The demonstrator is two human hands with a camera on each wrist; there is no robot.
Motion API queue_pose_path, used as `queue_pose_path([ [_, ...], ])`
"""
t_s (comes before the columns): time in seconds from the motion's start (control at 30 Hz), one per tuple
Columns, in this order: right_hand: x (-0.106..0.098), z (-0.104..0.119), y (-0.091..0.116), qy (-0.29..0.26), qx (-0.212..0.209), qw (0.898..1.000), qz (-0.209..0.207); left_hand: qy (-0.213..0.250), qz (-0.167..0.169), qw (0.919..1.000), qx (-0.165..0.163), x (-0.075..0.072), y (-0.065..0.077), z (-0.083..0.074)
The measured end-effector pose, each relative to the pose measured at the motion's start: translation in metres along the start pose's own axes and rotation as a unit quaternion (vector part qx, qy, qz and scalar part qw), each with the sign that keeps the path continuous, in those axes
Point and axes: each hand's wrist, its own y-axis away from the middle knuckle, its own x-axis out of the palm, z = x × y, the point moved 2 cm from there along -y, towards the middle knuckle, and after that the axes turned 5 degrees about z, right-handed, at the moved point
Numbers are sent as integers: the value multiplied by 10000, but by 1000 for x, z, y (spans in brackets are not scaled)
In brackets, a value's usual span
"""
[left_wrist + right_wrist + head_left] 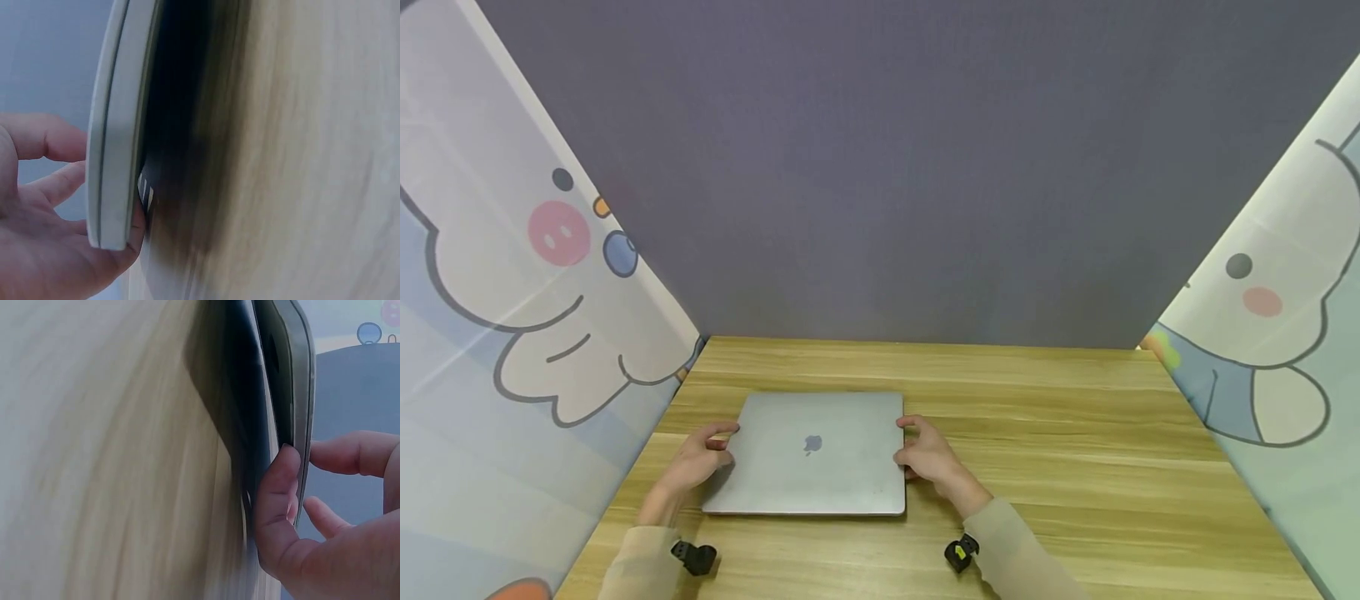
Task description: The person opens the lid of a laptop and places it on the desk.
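Note:
A closed silver laptop with a dark apple logo on its lid lies flat between both hands, close over the wooden table. At its left side my left hand grips the edge; in the left wrist view, fingers curl under the laptop's rounded corner and a thumb rests against the lid. My right hand holds the opposite edge. From the right wrist, a finger bends beneath the laptop, with the thumb on the lid side. A dark shadow lies under it, with a gap above the wood.
The wood-grain table extends to the right and in front of the laptop. A grey panel stands along the back edge. Cartoon-printed sheets line both sides. A black wrist device is strapped at each sleeve.

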Motion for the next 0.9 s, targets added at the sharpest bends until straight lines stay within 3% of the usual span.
queue_pose_path([
  [0.57, -31, -11, 3, 136, -53, 9999, -63, 814, 208, 9958, 369, 18, 0, -13],
  [0.9, -48, -14, 10, 184, -10, 9994, -279, 881, 238, 9948, 448, 34, 4, -24],
])
